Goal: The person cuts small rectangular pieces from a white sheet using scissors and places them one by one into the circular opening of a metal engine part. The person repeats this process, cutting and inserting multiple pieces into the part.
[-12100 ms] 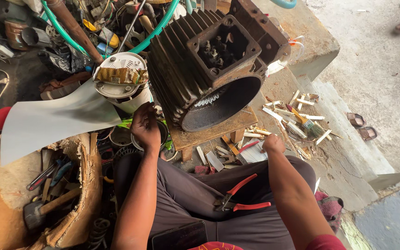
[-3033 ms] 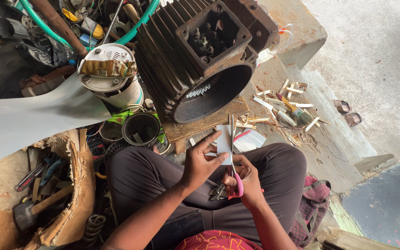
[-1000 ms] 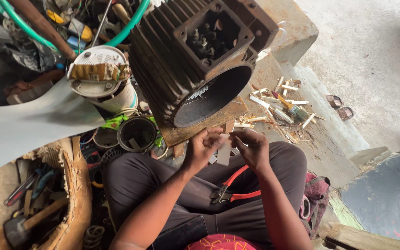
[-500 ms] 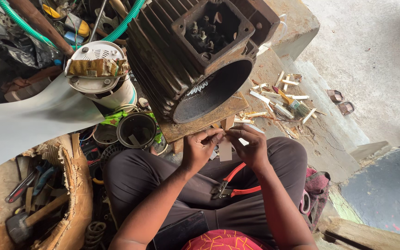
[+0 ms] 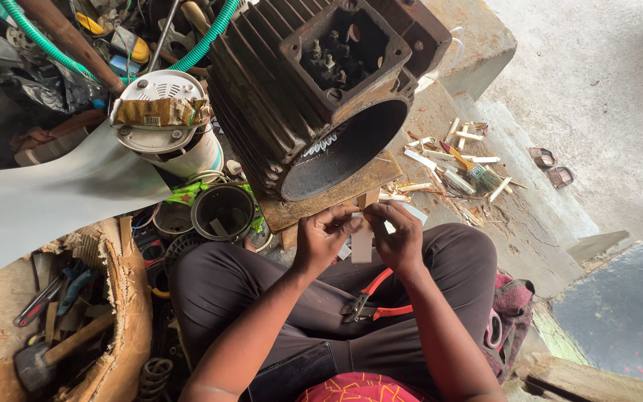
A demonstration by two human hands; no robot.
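Both hands meet over the lap: the left hand and right hand pinch a pale strip between them, probably card, though the view is too small to tell. Red-handled pliers lie on the trousers just below. Ahead, a dark finned motor housing sits on a board, with pale scraps strewn to its right.

- Left hand: raised before the lap, fingers curled, thumb and fingertips pinching.
- Right hand: just beside the left, fingers bent inward, also pinching; the fingertips of both hands nearly meet.
- Both forearms are bare and run up from the lower edge, converging over the thighs; elbows bent.
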